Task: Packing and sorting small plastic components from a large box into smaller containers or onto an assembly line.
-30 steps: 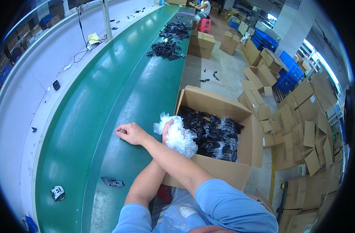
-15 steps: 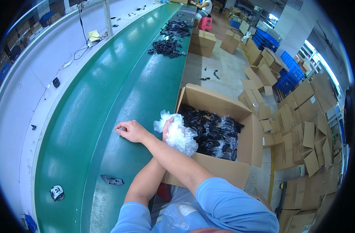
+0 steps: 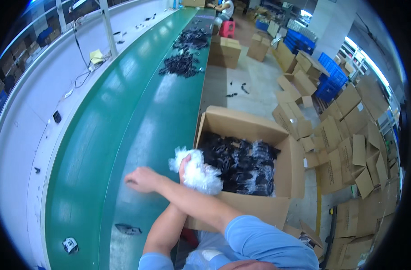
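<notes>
Beside the open carton (image 3: 257,204), clear plastic (image 3: 202,176), best held lightly, is clasped by the left hand (image 3: 184,168); the right hand (image 3: 144,179) is curled, whether empty cannot be told.

Nothing could be read for certain. Dark print, too small to make out, ran down a leaning carton (image 3: 335,172) well right of the left hand (image 3: 185,167) and its grip. More blurred print marked a far carton (image 3: 224,54), beyond the grip. A white label (image 3: 305,162) sat right of the grip, and a second label (image 3: 360,107) farther right and beyond; both stood on cardboard, lettering unresolved.
</notes>
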Tool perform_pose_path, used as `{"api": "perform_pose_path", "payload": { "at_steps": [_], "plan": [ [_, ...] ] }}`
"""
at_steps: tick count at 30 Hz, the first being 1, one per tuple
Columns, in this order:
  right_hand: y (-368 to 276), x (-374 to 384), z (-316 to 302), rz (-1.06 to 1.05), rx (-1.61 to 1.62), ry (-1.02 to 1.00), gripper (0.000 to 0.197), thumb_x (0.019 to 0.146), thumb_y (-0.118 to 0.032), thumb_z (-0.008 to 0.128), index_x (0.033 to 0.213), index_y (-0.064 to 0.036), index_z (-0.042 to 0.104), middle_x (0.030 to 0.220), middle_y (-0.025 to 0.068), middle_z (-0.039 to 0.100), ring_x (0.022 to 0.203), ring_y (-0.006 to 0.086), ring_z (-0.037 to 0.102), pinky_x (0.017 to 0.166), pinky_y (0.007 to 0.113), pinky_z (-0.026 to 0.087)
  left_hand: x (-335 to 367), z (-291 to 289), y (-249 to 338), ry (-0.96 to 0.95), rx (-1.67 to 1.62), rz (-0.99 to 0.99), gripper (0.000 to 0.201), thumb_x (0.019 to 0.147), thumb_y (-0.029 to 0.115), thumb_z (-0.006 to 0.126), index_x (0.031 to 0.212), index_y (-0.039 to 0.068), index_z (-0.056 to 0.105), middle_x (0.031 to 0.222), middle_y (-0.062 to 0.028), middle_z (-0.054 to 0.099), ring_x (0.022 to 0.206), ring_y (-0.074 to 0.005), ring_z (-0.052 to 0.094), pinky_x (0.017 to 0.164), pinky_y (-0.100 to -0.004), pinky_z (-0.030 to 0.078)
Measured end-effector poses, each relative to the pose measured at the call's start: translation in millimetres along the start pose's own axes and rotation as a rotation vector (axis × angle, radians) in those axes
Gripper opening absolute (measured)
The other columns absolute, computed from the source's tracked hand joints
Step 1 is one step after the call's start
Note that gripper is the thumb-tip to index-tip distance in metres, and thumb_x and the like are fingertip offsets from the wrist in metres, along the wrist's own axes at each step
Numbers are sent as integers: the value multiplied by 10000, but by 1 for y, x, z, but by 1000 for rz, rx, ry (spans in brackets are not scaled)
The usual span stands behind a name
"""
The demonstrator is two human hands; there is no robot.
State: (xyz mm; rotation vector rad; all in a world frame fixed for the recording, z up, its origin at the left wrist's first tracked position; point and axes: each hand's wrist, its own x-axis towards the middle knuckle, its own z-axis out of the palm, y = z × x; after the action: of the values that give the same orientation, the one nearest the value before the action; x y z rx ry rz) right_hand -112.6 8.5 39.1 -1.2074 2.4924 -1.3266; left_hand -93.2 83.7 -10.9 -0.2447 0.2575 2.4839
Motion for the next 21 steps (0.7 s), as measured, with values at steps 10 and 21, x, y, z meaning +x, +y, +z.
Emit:
{"api": "perform_pose_path", "payload": {
  "at_steps": [10,21],
  "plan": [
    [3,-6,1,1,49,27,207,846,-250,599,947,-100,701,849,157,703,801,363,671,766,464,538,-10,23,-7,-79,-36,6,318,874,427,580,803,117,558,672,-55,554,596,-215,508,532,-366,419],
    [7,-7,-2,-16,-14,5,198,857,-250,589,947,-114,700,838,150,701,793,368,670,742,474,543,-1,14,-6,-238,-86,-92,312,876,423,573,831,114,572,706,-69,586,619,-240,533,533,-390,434]
  ]
}}
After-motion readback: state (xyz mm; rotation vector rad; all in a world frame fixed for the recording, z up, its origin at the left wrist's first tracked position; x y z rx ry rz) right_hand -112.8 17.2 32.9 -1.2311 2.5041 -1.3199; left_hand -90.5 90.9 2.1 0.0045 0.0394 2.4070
